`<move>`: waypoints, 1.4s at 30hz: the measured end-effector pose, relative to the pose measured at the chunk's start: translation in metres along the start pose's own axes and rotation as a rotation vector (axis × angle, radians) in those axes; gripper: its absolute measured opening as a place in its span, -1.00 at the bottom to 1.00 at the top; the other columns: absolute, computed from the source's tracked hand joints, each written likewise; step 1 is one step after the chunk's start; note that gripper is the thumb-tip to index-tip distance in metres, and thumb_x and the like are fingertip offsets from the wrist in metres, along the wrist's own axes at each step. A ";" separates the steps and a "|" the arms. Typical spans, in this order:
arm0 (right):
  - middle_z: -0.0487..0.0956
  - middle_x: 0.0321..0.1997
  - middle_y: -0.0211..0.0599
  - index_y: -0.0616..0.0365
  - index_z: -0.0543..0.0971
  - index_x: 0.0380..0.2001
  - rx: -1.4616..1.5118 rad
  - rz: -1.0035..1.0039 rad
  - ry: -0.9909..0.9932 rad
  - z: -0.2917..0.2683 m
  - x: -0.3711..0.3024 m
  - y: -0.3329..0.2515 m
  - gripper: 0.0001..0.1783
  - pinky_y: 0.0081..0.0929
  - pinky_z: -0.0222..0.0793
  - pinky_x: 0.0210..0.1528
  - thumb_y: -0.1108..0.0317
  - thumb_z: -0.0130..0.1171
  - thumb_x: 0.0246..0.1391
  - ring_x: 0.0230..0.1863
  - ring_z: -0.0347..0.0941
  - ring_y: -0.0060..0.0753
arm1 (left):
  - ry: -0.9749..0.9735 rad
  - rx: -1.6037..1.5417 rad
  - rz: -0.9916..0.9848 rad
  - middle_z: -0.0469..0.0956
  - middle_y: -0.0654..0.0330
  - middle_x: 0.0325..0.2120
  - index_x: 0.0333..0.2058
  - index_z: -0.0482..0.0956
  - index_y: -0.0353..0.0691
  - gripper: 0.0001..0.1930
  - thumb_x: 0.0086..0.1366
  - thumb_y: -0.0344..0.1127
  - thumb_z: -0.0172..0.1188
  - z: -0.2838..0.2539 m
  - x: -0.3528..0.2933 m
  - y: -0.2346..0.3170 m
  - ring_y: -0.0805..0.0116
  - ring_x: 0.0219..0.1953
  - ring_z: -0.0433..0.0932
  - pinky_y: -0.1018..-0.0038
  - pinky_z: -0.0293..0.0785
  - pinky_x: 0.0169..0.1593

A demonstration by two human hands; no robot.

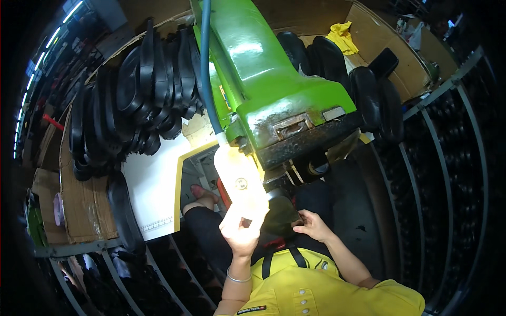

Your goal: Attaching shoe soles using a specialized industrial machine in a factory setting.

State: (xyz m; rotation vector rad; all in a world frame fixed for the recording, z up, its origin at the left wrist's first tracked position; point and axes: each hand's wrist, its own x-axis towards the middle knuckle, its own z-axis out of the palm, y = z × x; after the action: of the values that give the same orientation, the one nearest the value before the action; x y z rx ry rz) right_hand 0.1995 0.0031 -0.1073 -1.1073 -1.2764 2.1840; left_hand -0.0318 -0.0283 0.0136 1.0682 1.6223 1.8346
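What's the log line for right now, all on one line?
left hand: in glare, hold unclear | right hand: gripping dark piece | green machine: beyond hands | black soles: on both its sides

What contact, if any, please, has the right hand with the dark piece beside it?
Touching: the head view shows the right hand, fingers on the edge of the dark piece.

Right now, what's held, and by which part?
Dark flat piece: right grip has its right edge; left grip contact can't be told in the glare.
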 end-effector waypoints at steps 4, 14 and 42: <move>0.47 -0.01 -0.27 0.41 0.32 0.07 0.004 0.037 0.015 -0.008 -0.012 0.008 -0.44 -0.50 0.33 0.11 0.58 0.25 -0.02 0.02 0.41 -0.47 | -0.065 0.061 0.030 0.56 0.19 -0.45 -0.40 0.57 -0.41 -0.80 -0.04 -0.63 0.38 0.008 0.002 -0.011 0.50 -0.43 0.50 0.61 0.45 -0.31; 0.40 0.09 -0.16 0.39 0.26 0.09 0.097 0.009 -0.018 0.006 -0.061 -0.010 -0.42 -0.43 0.26 0.20 0.61 0.23 0.00 0.12 0.34 -0.40 | -0.101 0.265 -0.006 0.41 0.13 -0.19 -0.11 0.36 -0.40 -0.52 0.00 -0.57 0.37 0.040 0.033 -0.036 0.43 -0.18 0.37 0.54 0.30 -0.08; 0.46 -0.13 -0.40 0.26 0.39 -0.01 0.072 -0.065 0.147 -0.030 -0.014 -0.012 -0.53 -0.60 0.37 -0.04 0.66 0.20 -0.04 -0.10 0.44 -0.56 | 0.014 -0.046 -0.082 0.57 0.16 -0.38 -0.35 0.49 -0.32 -0.67 -0.10 -0.55 0.45 -0.002 -0.008 -0.016 0.47 -0.36 0.58 0.58 0.52 -0.24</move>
State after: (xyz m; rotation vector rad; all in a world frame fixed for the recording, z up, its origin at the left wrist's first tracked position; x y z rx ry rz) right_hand 0.2305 0.0169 -0.0991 -1.1586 -1.1459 2.0438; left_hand -0.0308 -0.0321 -0.0038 0.9572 1.5993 1.8211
